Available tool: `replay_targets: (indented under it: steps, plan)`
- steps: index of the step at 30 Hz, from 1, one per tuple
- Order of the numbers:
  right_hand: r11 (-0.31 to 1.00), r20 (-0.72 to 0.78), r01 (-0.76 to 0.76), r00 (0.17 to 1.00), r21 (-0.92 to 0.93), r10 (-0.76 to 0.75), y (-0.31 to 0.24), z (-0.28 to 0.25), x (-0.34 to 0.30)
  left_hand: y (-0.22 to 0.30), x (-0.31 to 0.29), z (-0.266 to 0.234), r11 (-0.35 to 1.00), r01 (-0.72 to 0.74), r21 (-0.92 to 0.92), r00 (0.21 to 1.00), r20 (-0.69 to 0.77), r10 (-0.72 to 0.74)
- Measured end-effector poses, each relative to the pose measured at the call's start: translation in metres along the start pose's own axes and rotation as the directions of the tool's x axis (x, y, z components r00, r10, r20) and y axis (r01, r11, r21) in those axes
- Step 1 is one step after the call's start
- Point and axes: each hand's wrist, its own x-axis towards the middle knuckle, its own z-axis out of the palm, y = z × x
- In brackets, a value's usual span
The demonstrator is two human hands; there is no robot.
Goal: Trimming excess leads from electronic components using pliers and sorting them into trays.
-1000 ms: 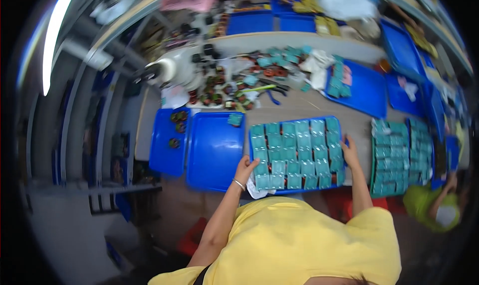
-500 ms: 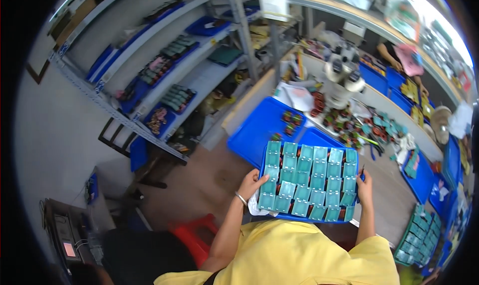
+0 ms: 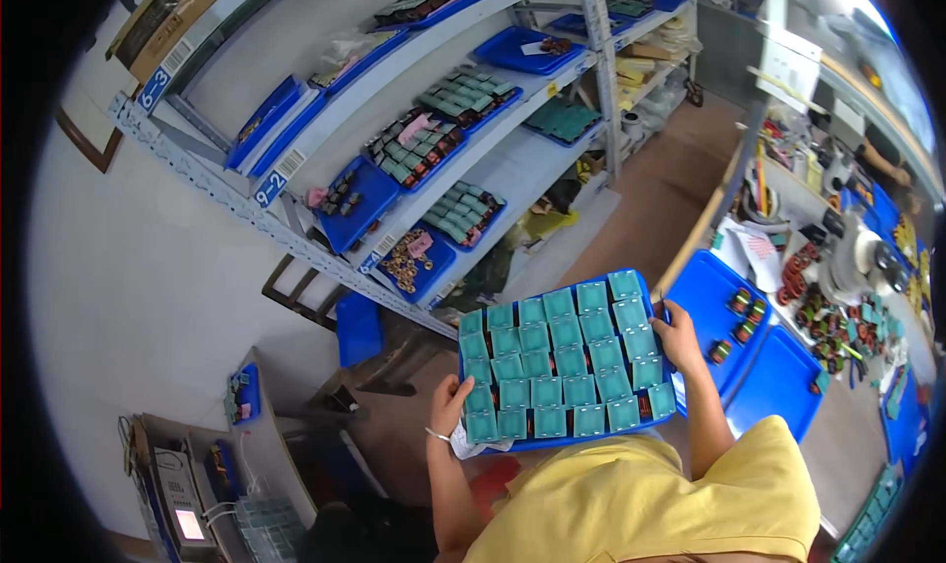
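A person carries a flat blue tray (image 3: 558, 443) at chest height, between the shelves (image 3: 463, 159) on the left and the desk (image 3: 788, 366) on the right. The left hand (image 3: 448, 405) clamps its near-left edge, the right hand (image 3: 680, 334) its right edge. Rows of small teal squares cover it. It looks stiff but loaded; the loose pieces could slide, so gripping opposite edges and keeping it level seems wise.

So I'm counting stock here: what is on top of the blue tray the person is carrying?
The blue tray carries rows of small teal square parts, packed edge to edge. They cover nearly all of its floor, so anything beneath them is hidden. The left hand and right hand grip its ends.
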Motion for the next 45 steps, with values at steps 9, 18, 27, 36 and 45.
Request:
replay_targets:
  steps: [9, 18, 27, 36, 45]
  plan:
    - [0.998, 0.189, -0.021, 0.981, -0.056, 0.031, -0.025, 0.147, 0.161, -0.045, 0.135, -0.08, 0.981, 0.147, 0.13, 0.974, -0.19, -0.121]
    - [0.989, 0.102, -0.07, 0.991, -0.132, 0.084, 0.012, 0.214, 0.29, -0.078, 0.307, -0.081, 0.97, 0.142, 0.199, 0.984, -0.136, -0.116]
    - [0.942, -0.028, -0.287, 0.958, -0.172, 0.287, 0.074, 0.217, 0.397, -0.084, 0.48, -0.022, 0.944, 0.168, 0.283, 0.975, 0.09, -0.201]
    - [0.964, -0.093, -0.242, 0.968, -0.107, 0.233, 0.175, 0.203, 0.528, -0.129, 0.632, 0.075, 0.925, 0.253, 0.284, 0.95, 0.109, -0.293]
    - [0.923, -0.073, -0.364, 0.931, -0.121, 0.357, 0.251, 0.192, 0.632, -0.153, 0.769, 0.159, 0.825, 0.171, 0.539, 0.953, 0.122, -0.277]
